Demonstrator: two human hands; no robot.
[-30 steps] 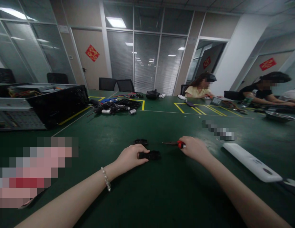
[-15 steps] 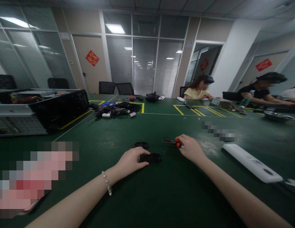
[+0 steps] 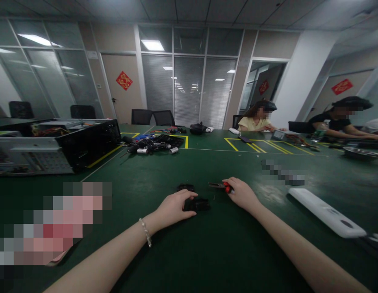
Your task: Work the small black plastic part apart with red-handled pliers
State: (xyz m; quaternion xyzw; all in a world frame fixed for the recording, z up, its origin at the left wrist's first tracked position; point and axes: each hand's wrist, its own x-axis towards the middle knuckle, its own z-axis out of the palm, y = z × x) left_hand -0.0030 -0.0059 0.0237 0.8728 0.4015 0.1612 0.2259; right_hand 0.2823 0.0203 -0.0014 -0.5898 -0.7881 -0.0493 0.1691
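Note:
My left hand (image 3: 174, 207) grips the left end of a small black part (image 3: 201, 204), thumb on the near side and fingers on the far side; its exact kind I cannot make out. Just behind it lies a second small black piece (image 3: 185, 187), partly covered by my fingers. To the right, my right hand (image 3: 240, 191) is closed around the red handles of a pair of pliers (image 3: 218, 185), whose slim jaws point left, apart from the black part. A thin sliver (image 3: 213, 197) lies between the part and the pliers.
An opened computer case (image 3: 88, 148) stands at the left. Tools and cables (image 3: 158, 142) lie in a heap farther back. On the right are a white power strip (image 3: 327, 213) and a metal bowl (image 3: 361, 153). Co-workers sit at the table's far right. Blurred flat objects lie nearer.
The whole view has shifted slightly right and down. My left thumb and fingers look a little looser around the black part; the pliers stay in my right hand.

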